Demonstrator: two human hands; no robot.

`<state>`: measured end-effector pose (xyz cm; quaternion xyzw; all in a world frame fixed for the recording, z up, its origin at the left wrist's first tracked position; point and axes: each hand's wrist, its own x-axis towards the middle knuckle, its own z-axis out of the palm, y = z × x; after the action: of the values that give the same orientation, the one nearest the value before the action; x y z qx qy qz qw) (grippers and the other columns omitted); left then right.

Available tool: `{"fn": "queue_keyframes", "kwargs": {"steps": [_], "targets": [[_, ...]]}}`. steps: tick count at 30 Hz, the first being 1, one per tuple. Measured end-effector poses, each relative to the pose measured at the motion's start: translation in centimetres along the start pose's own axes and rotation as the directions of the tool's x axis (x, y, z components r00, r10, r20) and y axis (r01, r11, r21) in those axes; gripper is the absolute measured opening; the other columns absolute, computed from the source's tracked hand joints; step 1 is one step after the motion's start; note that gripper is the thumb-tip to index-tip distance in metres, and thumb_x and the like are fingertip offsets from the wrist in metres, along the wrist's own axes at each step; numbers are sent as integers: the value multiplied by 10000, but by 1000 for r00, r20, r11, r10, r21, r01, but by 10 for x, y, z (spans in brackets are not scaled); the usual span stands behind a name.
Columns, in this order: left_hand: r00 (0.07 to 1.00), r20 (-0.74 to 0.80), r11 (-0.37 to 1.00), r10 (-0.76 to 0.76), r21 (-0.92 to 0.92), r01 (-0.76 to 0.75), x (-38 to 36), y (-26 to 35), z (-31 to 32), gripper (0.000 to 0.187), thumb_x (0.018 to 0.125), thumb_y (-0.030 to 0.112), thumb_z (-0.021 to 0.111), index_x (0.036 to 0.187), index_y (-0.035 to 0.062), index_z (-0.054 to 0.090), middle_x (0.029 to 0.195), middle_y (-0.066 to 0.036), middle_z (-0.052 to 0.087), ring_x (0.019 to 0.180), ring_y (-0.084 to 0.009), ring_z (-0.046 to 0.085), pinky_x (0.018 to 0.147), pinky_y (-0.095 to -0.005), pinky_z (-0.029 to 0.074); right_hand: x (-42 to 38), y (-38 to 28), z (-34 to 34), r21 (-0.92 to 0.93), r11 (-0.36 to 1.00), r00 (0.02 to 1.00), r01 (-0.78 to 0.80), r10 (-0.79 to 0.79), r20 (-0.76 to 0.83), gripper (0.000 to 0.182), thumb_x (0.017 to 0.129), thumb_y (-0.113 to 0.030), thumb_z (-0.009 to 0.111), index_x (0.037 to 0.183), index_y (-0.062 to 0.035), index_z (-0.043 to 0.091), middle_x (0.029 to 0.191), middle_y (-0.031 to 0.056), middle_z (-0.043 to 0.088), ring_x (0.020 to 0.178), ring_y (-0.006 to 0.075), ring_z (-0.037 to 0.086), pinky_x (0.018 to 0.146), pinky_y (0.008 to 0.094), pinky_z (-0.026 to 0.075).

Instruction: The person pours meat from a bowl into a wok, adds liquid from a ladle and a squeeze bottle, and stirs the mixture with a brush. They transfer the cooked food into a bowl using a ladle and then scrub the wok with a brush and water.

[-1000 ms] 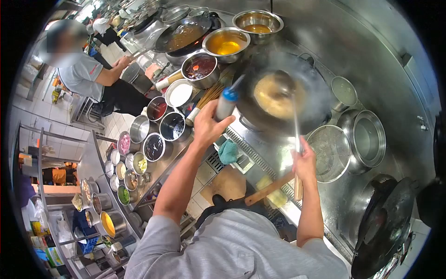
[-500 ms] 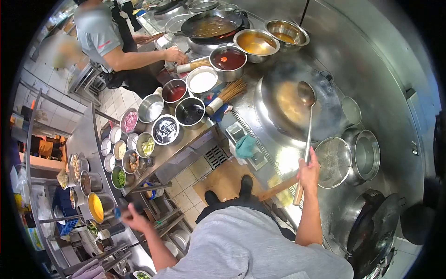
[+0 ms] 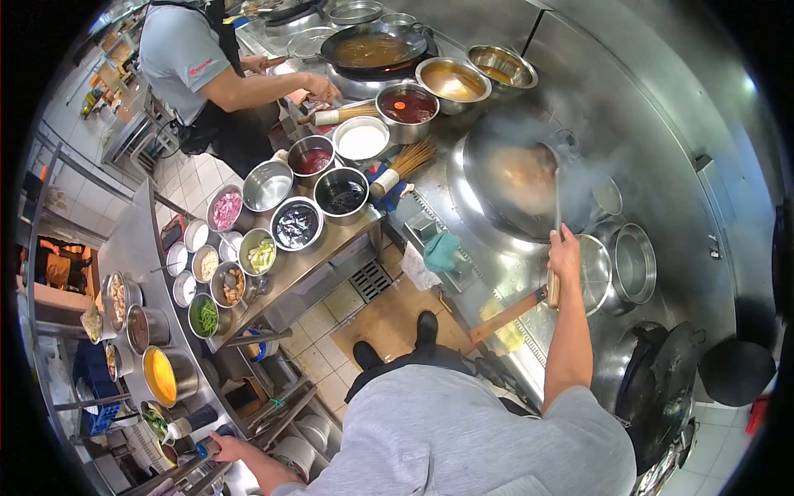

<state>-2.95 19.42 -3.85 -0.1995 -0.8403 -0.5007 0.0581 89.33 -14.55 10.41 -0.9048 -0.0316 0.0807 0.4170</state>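
Note:
My right hand (image 3: 565,258) is wrapped round the wooden grip of a long metal ladle (image 3: 557,194). The ladle's head reaches into the big wok (image 3: 488,194), where steam blurs it and the brownish food (image 3: 523,172). At lower left, my left hand (image 3: 225,447) is closed over a small dark and blue object (image 3: 203,447), whose kind I cannot make out. Just beyond it lies a dark bottle with a white top (image 3: 192,420). A pot of yellow liquid (image 3: 162,376) stands farther up the same shelf.
Pots of sauces and cut ingredients crowd the steel counter (image 3: 285,285). A mesh strainer (image 3: 594,277) and steel bowls (image 3: 635,263) sit right of the wok. A wooden handle (image 3: 504,320) juts over the stove edge. Another person (image 3: 198,74) works at a second wok (image 3: 374,51).
My left hand has moved down and nearer to me, with the blue object. The ladle's head has shifted within the wok, and more steam rises there.

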Motion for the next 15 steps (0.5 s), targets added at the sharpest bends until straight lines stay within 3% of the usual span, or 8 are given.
{"fn": "queue_keyframes", "kwargs": {"steps": [1,5,6,9,12,13,14,15], "targets": [[1000,24,1000,9,-19,-9,1,3,0,812,745,362,963,1321,-48,561,1242,-231,704,1101,-374,700,997,-476,534,3,3,-1,2,1000,999,-1,1,37,605,1015,-249,630,1567,-66,465,665,63,571,429,147,521,423,358,470],[997,67,999,-26,42,23,3,19,-4,908,741,357,963,1398,-47,483,1309,-249,667,1158,-402,675,1019,-492,534,19,56,-14,-267,868,908,419,-400,124,571,1005,-252,625,1551,-145,498,1043,199,754,847,370,741,767,463,581],[995,49,991,-89,100,83,-3,24,-5,912,769,378,939,1427,-26,453,1315,-265,641,1166,-442,659,1035,-503,533,5,53,-27,-332,843,906,423,-394,153,552,998,-240,636,1538,-238,521,1205,235,719,1037,439,708,895,509,545],[983,-168,908,77,419,1,-28,30,-10,863,790,414,914,1388,-33,481,1275,-264,636,1089,-460,669,998,-521,537,-31,42,-62,-560,758,941,334,-306,148,556,996,-230,642,1537,-273,520,1183,248,715,999,456,704,876,513,550],[909,-74,862,411,358,-360,-91,36,-22,761,822,377,872,1343,-39,507,1223,-233,639,1004,-438,670,928,-520,547,-43,57,-73,-642,738,974,207,-217,65,551,1023,-220,611,1559,-258,488,1182,269,704,1071,456,683,914,497,544],[827,-35,805,562,253,-536,-116,31,-10,665,828,275,824,1318,-53,517,1161,-228,644,961,-386,660,866,-484,551,-46,63,-75,-583,794,977,172,-213,-2,547,1025,-217,605,1558,-253,488,1189,270,703,1075,455,683,916,501,541],[880,370,941,297,44,-336,-151,45,-8,596,828,172,765,1318,-54,513,1093,-220,638,941,-340,647,836,-433,553,-47,67,-77,-520,842,976,143,-207,-66,542,1028,-213,600,1557,-249,489,1196,272,702,1079,454,683,918,504,538],[842,441,950,311,-120,-289,-226,91,-21,548,827,101,725,1303,-72,515,1068,-220,635,915,-296,629,820,-399,545,-43,72,-81,-452,884,972,119,-196,-127,538,1030,-209,594,1557,-244,489,1203,273,700,1082,453,684,920,508,536]]}}
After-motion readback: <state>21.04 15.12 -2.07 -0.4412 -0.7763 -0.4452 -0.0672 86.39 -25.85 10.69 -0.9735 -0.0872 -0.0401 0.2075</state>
